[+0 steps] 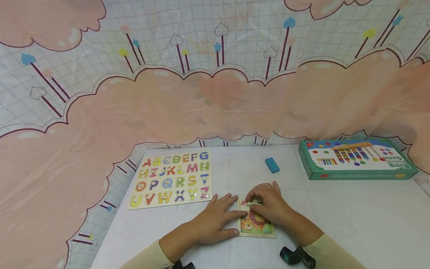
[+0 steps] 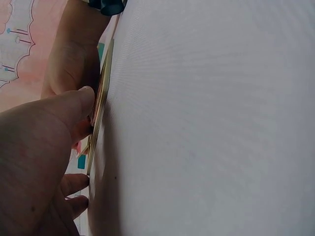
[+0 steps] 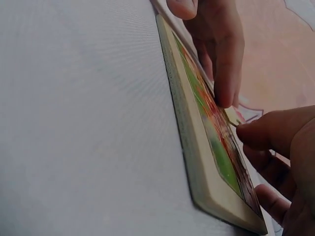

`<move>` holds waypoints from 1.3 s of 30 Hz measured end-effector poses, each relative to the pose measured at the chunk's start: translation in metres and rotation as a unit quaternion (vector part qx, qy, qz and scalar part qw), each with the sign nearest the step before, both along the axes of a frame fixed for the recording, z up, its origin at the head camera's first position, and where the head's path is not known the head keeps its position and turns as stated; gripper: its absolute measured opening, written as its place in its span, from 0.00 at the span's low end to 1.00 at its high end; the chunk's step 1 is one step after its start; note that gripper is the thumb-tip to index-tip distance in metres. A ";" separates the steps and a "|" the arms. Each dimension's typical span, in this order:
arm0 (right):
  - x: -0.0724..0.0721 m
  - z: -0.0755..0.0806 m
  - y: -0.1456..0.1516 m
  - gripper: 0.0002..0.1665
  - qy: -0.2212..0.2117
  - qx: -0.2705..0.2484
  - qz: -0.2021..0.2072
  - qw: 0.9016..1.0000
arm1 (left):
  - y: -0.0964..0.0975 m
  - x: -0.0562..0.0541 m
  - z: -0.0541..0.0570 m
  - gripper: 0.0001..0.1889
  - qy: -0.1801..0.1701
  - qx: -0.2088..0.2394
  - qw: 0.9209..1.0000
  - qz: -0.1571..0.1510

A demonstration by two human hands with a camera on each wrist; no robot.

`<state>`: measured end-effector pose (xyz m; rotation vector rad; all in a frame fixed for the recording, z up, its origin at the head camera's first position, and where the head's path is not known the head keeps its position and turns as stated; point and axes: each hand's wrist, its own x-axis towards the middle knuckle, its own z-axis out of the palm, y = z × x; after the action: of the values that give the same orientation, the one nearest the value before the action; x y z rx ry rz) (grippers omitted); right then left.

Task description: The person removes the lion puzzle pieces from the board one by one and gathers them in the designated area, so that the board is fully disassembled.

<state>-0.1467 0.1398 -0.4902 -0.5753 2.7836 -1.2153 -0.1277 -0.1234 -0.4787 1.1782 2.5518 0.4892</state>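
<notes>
A small wooden jigsaw puzzle (image 1: 256, 235) with an orange animal on green lies on the table in the head view. My left hand (image 1: 216, 220) rests at its left side with straight, spread fingers. The left index fingertip presses on the picture, and the thumb is by the lower left edge. Over the puzzle's upper part, my right hand (image 1: 270, 203) pinches a thin puzzle piece (image 3: 233, 123) between thumb and fingers, its edge slightly raised in the right wrist view. Fingers hide most of that piece. The left wrist view shows the puzzle board (image 2: 102, 105) edge-on, flat on the cloth.
An alphabet board (image 1: 186, 201) with colourful letters lies at the left. A blue block (image 1: 272, 165) sits behind the puzzle. At the back right stands a green game box (image 1: 356, 175). A patterned cloth (image 1: 215, 108) hangs behind the white tabletop (image 1: 352, 216).
</notes>
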 end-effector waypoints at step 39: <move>-0.013 0.023 0.070 0.05 -0.163 -0.083 -0.069 0.981 | 0.004 0.000 -0.008 0.29 0.029 0.008 0.999 0.033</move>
<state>-0.1594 0.2098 -0.4670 -0.1698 2.4972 -1.4316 -0.1275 -0.1197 -0.4869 1.1337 2.6479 0.4981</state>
